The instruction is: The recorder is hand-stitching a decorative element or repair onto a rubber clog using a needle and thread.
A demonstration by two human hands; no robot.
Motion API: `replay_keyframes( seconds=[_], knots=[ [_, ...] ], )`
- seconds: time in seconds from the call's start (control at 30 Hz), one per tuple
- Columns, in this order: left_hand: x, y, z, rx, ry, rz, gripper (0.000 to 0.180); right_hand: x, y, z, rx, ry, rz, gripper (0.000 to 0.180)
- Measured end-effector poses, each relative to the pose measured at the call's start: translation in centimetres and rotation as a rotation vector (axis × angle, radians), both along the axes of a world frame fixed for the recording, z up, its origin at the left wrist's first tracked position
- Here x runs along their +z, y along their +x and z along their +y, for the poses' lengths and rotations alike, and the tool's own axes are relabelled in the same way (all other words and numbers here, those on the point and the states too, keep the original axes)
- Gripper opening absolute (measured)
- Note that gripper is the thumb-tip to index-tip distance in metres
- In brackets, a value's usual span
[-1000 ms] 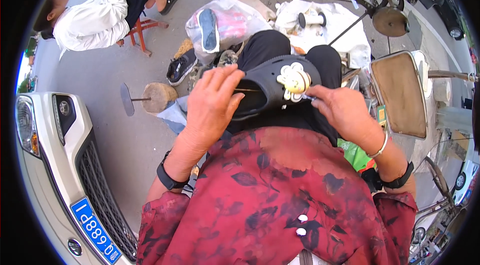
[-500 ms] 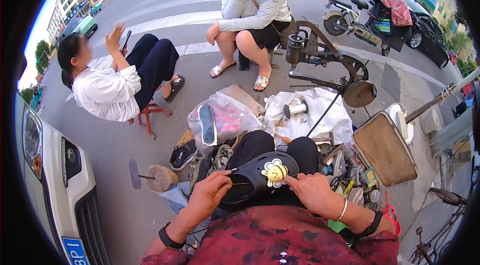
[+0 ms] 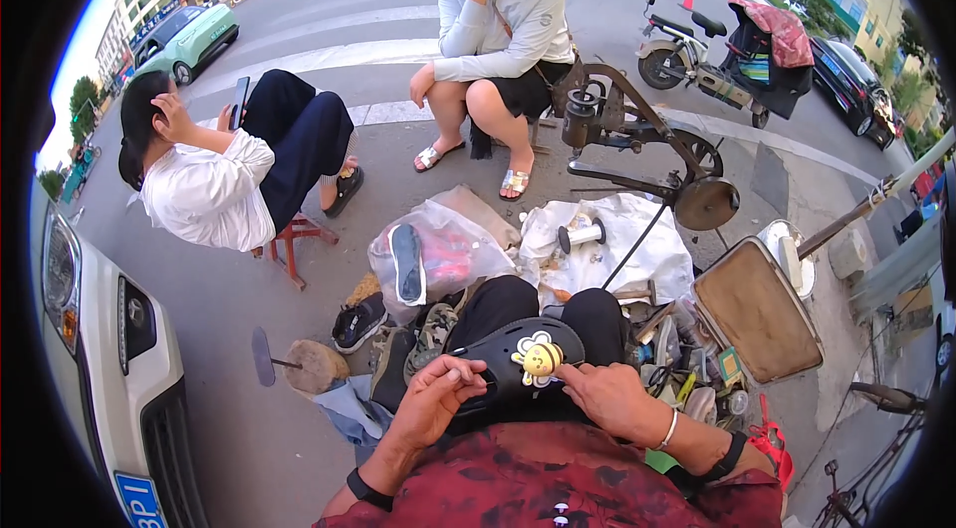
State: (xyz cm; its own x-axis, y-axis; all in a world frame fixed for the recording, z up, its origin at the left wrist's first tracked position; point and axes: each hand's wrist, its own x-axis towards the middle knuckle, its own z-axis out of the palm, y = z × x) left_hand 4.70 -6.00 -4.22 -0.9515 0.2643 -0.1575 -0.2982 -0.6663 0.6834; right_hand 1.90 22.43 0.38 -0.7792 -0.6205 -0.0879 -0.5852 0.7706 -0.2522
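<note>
Left grip (image 3: 435, 402), right grip (image 3: 619, 402): cannot tell if pinching | black clog (image 3: 495, 346): between them

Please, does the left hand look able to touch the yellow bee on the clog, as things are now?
Probably yes. The left hand is at the clog, and the bee sits uncovered on its top. The right hand is close at the bee's right, but the left side looks free.
</note>
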Motion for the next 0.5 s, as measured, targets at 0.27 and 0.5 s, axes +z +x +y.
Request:
replay_keyframes(
  seconds=[0.27,0.5],
  knots=[
    [-0.1,-0.5,1.3,-0.256,-1.042,0.229,0.034,-0.4,-0.3,0.7,-0.03,-0.096,-0.058,0.025],
    [-0.6,-2.5,2.7,-0.496,-0.772,0.086,0.045,-0.4,-0.5,1.1,-0.01,-0.122,-0.133,0.025]
  ],
)
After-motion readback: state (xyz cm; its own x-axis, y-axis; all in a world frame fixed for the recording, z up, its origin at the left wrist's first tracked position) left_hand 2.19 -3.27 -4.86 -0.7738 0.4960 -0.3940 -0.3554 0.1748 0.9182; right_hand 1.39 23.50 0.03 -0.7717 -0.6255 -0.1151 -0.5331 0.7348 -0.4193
